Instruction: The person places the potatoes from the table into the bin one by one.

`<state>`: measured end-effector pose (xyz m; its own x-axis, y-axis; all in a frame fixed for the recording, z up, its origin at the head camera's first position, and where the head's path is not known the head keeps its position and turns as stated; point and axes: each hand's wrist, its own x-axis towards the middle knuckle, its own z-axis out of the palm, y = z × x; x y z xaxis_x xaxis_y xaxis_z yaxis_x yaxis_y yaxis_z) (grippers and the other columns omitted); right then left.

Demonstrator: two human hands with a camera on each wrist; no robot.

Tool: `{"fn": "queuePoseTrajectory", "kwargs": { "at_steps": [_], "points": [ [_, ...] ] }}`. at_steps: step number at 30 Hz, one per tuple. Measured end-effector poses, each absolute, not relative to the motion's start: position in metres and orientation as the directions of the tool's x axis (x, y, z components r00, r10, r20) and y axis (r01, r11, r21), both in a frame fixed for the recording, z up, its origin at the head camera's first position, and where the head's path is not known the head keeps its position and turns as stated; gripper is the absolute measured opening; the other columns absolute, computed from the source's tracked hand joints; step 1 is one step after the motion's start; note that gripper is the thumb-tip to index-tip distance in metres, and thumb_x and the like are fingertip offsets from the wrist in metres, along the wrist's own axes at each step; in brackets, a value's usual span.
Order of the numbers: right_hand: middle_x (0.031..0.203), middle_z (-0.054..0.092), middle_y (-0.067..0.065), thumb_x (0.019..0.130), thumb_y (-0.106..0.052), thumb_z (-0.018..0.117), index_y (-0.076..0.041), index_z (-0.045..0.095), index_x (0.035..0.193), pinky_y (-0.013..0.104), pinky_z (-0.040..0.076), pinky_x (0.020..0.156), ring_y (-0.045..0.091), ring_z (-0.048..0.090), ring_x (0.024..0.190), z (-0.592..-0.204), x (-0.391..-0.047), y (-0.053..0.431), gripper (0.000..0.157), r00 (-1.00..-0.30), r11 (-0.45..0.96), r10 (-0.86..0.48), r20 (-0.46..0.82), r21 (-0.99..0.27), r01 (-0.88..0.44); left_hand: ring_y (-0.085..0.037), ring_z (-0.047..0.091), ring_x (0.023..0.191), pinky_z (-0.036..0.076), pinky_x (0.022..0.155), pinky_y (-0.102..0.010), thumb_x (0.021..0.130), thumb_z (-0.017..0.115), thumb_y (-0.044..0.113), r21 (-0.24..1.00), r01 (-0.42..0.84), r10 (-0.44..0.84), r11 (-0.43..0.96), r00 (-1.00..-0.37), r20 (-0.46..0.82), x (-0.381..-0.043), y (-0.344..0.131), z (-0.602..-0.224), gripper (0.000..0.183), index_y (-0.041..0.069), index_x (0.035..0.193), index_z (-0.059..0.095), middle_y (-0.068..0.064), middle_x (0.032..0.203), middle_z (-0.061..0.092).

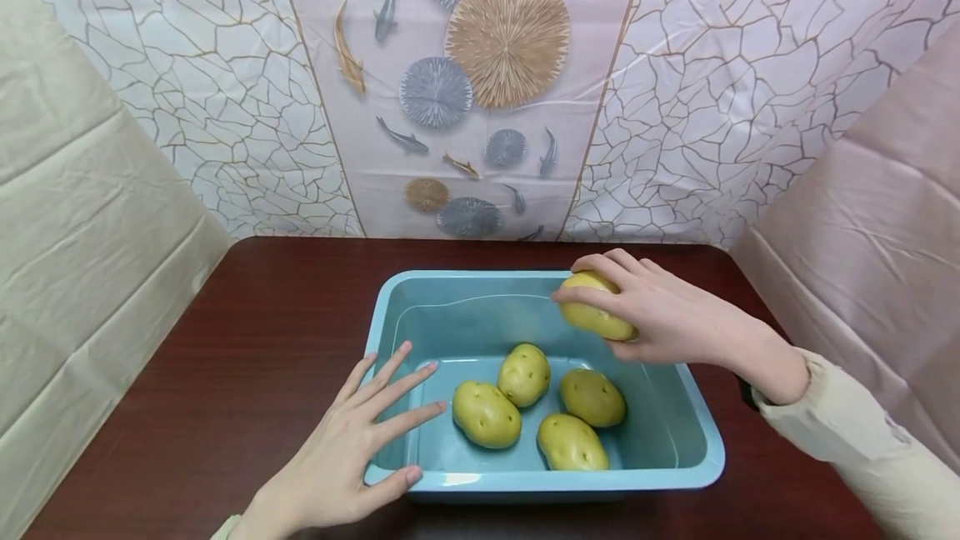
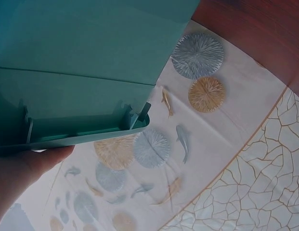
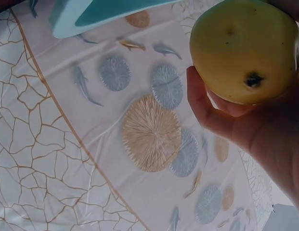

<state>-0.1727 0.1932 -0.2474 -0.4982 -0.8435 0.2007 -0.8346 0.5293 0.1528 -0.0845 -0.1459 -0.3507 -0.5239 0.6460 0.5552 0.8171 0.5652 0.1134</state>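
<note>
A yellow potato [image 1: 592,307] is gripped by my right hand [image 1: 652,311] above the right side of a light blue basin [image 1: 701,440]. In the right wrist view the potato [image 3: 243,50] shows a dark spot on its skin, with fingers curled round it. My left hand [image 1: 348,440] lies spread over the basin's near left corner, its thumb on the front rim and the other fingers reaching over the left side. Inside the basin are several potatoes: one at left [image 1: 486,415], one further back [image 1: 523,375], and others to the right [image 1: 592,397] and at the front [image 1: 572,442].
The basin stands on a dark red-brown table [image 1: 285,340]. A patterned cloth [image 1: 465,148] with fish and round shapes hangs behind it. Pale cloth walls [image 1: 82,273] rise on the left and right sides.
</note>
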Motion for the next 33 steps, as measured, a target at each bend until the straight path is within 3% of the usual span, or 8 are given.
{"fn": "queuePoseTrajectory", "kwargs": {
  "at_steps": [26, 33],
  "points": [
    [0.122, 0.043, 0.003, 0.065, -0.019, 0.07, -0.031, 0.046, 0.124, 0.032, 0.037, 0.07, 0.017, 0.039, 0.101, -0.242, -0.181, 0.167, 0.065, -0.458, 0.481, -0.875, 0.157, 0.17, -0.86, -0.032, 0.022, 0.135, 0.002, 0.111, -0.041, 0.085, 0.047, 0.045, 0.122, 0.81, 0.639, 0.574, -0.536, 0.551, -0.084, -0.144, -0.351, 0.046, 0.027, 0.127, 0.048, -0.001, 0.143, 0.034],
    [0.121, 0.044, 0.004, 0.067, -0.019, 0.07, -0.031, 0.046, 0.124, 0.031, 0.037, 0.07, 0.017, 0.04, 0.099, -0.241, -0.183, 0.157, 0.063, -0.42, 0.442, -0.896, 0.145, 0.192, -0.876, -0.031, 0.019, 0.137, 0.003, 0.109, -0.042, 0.085, 0.048, 0.044, 0.128, 0.806, 0.647, 0.578, -0.548, 0.53, -0.084, -0.145, -0.35, 0.045, 0.028, 0.127, 0.049, -0.001, 0.143, 0.034]
  ]
}}
